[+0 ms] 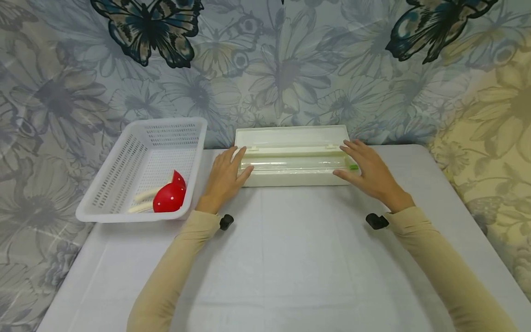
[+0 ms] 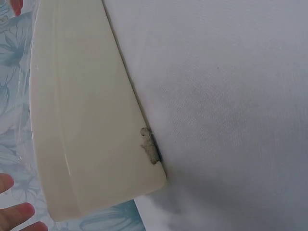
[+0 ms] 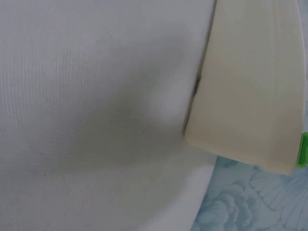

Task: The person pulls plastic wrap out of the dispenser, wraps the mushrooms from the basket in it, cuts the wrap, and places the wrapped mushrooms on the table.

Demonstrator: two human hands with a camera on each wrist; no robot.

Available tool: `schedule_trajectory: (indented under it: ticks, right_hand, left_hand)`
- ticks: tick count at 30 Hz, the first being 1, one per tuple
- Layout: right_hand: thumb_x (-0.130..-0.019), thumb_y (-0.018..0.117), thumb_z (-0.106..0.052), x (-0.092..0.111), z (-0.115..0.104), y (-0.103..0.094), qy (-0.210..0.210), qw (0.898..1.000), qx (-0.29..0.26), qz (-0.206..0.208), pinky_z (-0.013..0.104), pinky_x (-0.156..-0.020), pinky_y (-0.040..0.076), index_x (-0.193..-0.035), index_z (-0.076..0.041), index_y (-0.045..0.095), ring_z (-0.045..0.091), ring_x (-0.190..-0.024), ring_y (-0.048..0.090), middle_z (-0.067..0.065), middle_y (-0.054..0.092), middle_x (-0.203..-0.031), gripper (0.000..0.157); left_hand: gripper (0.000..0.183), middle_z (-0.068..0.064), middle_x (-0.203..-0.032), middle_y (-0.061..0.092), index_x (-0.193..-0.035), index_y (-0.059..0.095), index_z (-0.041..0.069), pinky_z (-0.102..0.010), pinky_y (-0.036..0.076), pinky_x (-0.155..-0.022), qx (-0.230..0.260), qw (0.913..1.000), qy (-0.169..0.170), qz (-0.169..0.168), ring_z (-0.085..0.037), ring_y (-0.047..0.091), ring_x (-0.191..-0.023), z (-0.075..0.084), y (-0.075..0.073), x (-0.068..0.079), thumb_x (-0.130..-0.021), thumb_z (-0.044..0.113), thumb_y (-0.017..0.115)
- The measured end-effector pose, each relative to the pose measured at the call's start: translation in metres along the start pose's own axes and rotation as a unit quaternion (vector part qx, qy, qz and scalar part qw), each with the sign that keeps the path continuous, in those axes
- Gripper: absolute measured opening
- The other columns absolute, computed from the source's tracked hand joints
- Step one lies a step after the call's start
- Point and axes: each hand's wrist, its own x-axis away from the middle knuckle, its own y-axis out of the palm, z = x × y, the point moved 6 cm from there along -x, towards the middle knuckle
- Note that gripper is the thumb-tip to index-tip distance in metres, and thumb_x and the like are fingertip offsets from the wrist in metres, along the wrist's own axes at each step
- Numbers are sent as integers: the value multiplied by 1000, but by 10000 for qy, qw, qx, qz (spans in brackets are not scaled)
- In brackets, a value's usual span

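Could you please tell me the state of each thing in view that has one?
White box: open, with a dark mark on its lower edge.
Lid: raised at the back.
Basket: upright, uncovered, partly filled.
Red dotted item: lying in the basket.
Left hand: fingers spread, at the box's left end.
Right hand: fingers spread, at its right end.

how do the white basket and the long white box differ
The basket has slotted walls; the long box has an unslotted front. The basket holds a red, white-dotted item and pale sticks; the long box has clear film across it. The left hand and right hand are at the long box's ends; neither is in the basket. Both are whitish.
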Motion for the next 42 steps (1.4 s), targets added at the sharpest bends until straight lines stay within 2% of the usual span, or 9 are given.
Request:
schedule_trajectory:
  ticks: [6, 12, 18, 23, 28, 33, 36, 42]
  right_hand:
    - [-85, 78, -36, 2, -3, 5, 29, 9999, -109, -97, 63, -115, 26, -142, -3, 51, 43, -145, 31, 20, 44, -152, 72]
    - [-82, 81, -30, 7, -4, 10, 20, 9993, -233, -278, 62, -111, 31, -137, 0, 56, 46, -138, 39, 23, 50, -145, 67]
    - [-73, 87, -17, 9, -5, 11, -399, 9988, -284, 33, 60, -104, 41, -124, 3, 64, 46, -124, 52, 26, 61, -130, 60]
    - [-69, 88, -7, 9, -7, 10, -781, 9958, -349, 340, 54, -94, 48, -113, 3, 68, 41, -109, 62, 22, 69, -114, 50]
    - [-72, 84, 1, 9, -6, 10, -941, 9941, -284, 457, 50, -87, 51, -106, 2, 72, 37, -100, 65, 18, 72, -104, 37]
    - [-77, 80, 3, 9, -4, 6, -985, 9927, -64, 694, 48, -86, 51, -100, 3, 73, 35, -97, 65, 18, 72, -101, 24]
    - [-78, 79, 2, 9, -3, 4, -1007, 9909, 41, 889, 47, -85, 51, -98, 4, 73, 34, -94, 64, 17, 71, -98, 20]
    - [-82, 75, 4, 7, -3, 0, -1042, 9899, 188, 948, 39, -69, 50, -101, 2, 72, 25, -78, 63, 15, 71, -93, 19]
  left_hand:
    - [54, -18, -136, 54, -140, 53, 9, -51, 35, -113, 8, 9993, 269, 250, -37, 47, -132, 2, 0, 4, -97, 42, 60]
    - [53, -15, -128, 59, -132, 62, 9, -50, 44, -104, 233, 9968, 691, 336, -35, 52, -123, 4, 2, 8, -89, 40, 72]
    - [50, -13, -121, 62, -127, 65, 10, -46, 48, -94, 237, 9925, 1124, 405, -32, 55, -115, 6, 5, 9, -84, 32, 80]
    - [41, -12, -115, 62, -121, 67, 11, -43, 48, -88, 142, 9931, 1087, 416, -32, 56, -107, 6, 5, 10, -83, 21, 81]
    - [29, -12, -107, 64, -113, 71, 7, -42, 48, -89, 253, 9934, 1001, 494, -32, 57, -103, 5, 3, 9, -85, 14, 78]
    - [20, -12, -103, 68, -106, 74, 6, -39, 50, -92, 249, 9920, 1061, 631, -30, 58, -102, 4, 1, 9, -88, 15, 75]
    - [16, -10, -100, 70, -103, 75, 6, -38, 53, -89, 237, 9904, 1112, 789, -28, 61, -99, 5, -3, 9, -91, 16, 72]
    - [13, -5, -93, 74, -100, 76, 9, -37, 57, -80, 270, 9877, 1050, 1129, -24, 67, -89, 4, -9, 5, -92, 17, 70]
